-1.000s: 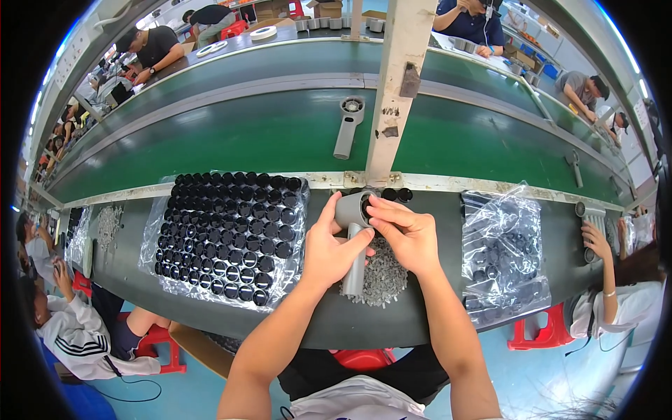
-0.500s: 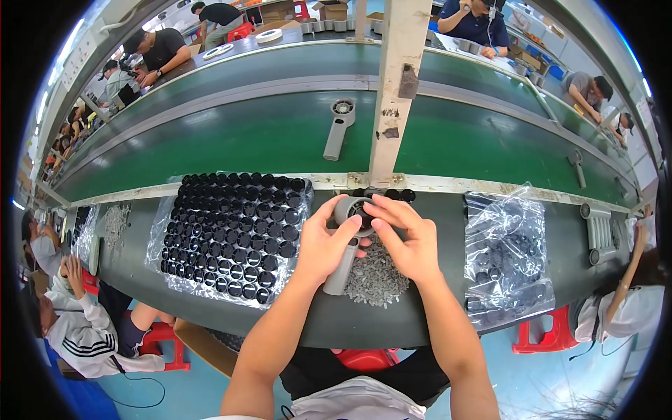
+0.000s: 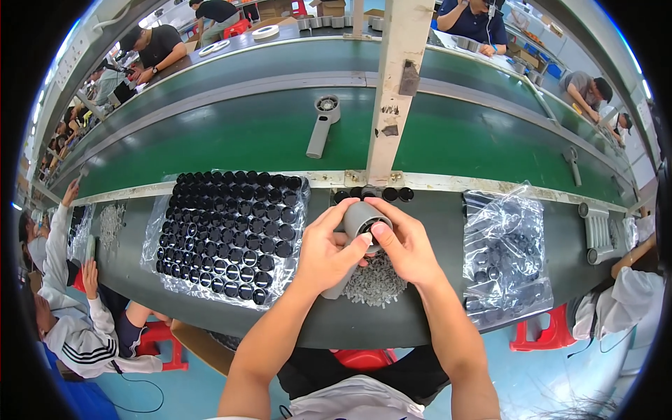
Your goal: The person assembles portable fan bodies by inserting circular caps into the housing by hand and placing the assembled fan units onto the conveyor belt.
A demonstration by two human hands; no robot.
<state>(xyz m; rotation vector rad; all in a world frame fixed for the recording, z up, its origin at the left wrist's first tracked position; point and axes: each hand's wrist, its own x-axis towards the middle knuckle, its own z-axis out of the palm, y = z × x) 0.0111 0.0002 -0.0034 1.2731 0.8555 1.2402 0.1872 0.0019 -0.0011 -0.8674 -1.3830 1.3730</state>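
At the frame's center, the left hand (image 3: 327, 250) and right hand (image 3: 406, 250) hold 1 grey handheld fan (image 3: 356, 218) between them, both thumbs at its round opening, over small translucent pieces (image 3: 376, 285) on the surface (image 3: 444, 227).

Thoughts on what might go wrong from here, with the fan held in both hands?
1. The left hand and right hand crowd the round opening of the grey plastic handheld fan; uneven pressure might make it slip.
2. A loose pile of small translucent grey plastic pieces lies close by; a bump could scatter it.
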